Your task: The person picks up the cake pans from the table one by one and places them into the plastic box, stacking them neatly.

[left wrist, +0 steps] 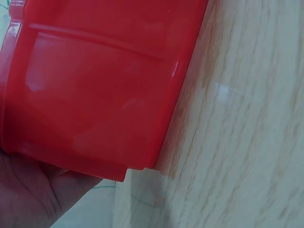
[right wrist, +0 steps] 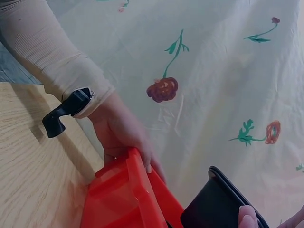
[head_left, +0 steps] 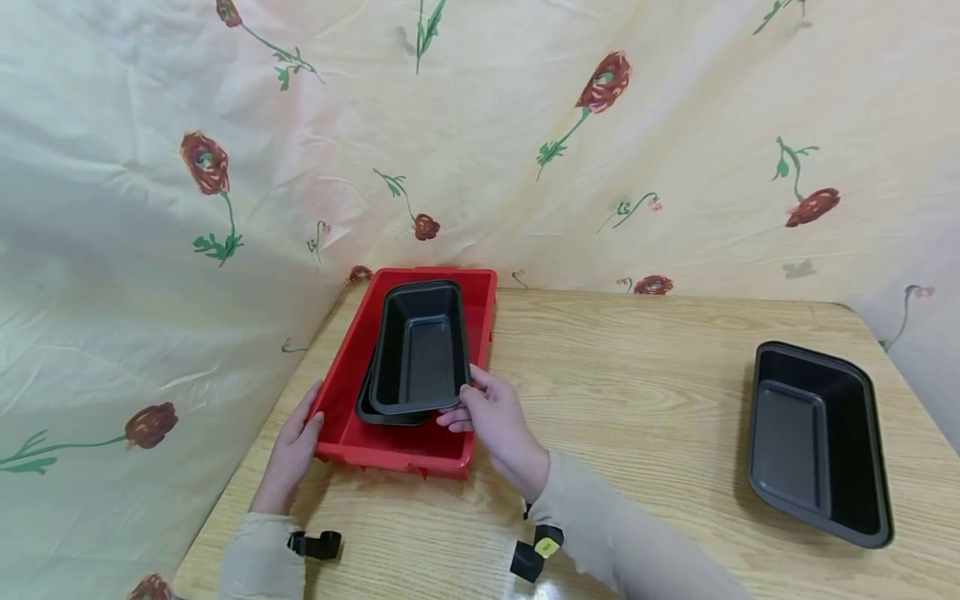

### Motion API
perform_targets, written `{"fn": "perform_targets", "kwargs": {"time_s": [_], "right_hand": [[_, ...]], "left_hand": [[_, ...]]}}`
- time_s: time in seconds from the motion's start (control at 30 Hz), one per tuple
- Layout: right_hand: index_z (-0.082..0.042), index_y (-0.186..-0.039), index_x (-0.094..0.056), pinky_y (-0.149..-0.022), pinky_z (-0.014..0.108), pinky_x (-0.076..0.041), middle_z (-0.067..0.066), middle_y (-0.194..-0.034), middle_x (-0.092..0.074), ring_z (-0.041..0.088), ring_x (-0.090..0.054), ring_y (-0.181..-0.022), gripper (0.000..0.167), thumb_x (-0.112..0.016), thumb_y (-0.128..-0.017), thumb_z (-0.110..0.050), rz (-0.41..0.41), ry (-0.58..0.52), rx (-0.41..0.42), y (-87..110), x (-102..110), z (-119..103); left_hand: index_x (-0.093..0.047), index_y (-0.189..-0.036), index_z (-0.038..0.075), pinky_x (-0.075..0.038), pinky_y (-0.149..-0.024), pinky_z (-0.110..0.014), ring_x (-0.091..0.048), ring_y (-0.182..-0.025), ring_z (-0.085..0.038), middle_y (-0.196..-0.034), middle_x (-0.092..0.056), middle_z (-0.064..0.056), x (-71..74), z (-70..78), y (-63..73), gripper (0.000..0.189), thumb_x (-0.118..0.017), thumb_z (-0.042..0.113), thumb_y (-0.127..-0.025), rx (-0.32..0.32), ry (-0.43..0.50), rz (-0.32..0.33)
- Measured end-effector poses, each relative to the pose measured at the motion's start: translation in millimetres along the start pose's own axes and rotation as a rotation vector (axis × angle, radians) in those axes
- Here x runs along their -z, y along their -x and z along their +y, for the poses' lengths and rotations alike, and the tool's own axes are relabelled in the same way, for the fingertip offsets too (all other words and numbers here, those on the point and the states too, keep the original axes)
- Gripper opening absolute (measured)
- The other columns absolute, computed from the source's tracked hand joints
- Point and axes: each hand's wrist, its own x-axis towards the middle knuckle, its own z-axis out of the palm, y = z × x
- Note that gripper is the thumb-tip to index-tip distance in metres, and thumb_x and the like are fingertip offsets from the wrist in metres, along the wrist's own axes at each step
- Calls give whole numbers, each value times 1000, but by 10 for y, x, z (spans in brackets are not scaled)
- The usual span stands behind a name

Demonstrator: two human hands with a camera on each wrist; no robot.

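Observation:
A black loaf pan (head_left: 427,358) overlaps the red tray (head_left: 347,429) in the head view, tilted over a second black loaf pan (head_left: 367,407) that lies inside the tray. My right hand (head_left: 498,421) pinches the upper pan's rim at its near right corner, thumb on top. In the right wrist view that pan (right wrist: 211,209) slants beside the tray's wall, with a fingertip on its rim. My left hand (head_left: 294,450) grips the tray's left wall near the front corner. The left wrist view has the tray's outer side (left wrist: 95,95) with the hand (left wrist: 33,194) beneath its edge.
Another black loaf pan (head_left: 821,442) stands at the right side of the wooden table (head_left: 630,375). A flowered cloth (head_left: 487,142) hangs behind the table and along its left side. Black wrist mounts (head_left: 318,545) are strapped over both sleeves.

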Motion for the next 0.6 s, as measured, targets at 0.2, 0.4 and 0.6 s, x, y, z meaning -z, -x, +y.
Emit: {"fn": "perform_targets", "kwargs": {"time_s": [0.2,0.4,0.6], "right_hand": [[-1,-140,-49,-71,33,-58,32,-112,-63,18,-69,-66,40,-40,-101,0,-9,-15,22,-42,-48,43],[-3,-140,-50,-72,34,-58,33,-111,-63,18,-69,-67,40,-40,-101,-1,-8,-17,13,-75,-61,64],[-3,-142,-47,-73,33,-57,33,-114,-62,18,-69,-68,41,-41,-101,-2,-14,-18,9,-86,-74,70]], "left_hand": [[-18,-157,32,-33,-108,-51,-26,-140,-33,-161,-18,-7,-6,26,23,55,-34,17,-106,21,13,3],[-16,-157,30,-33,-107,-50,-25,-140,-33,-161,-17,-8,-5,23,21,56,-34,16,-106,20,10,1],[-18,-158,25,-34,-106,-50,-28,-139,-34,-160,-19,-9,-8,38,16,55,-34,16,-106,9,7,1]]}}
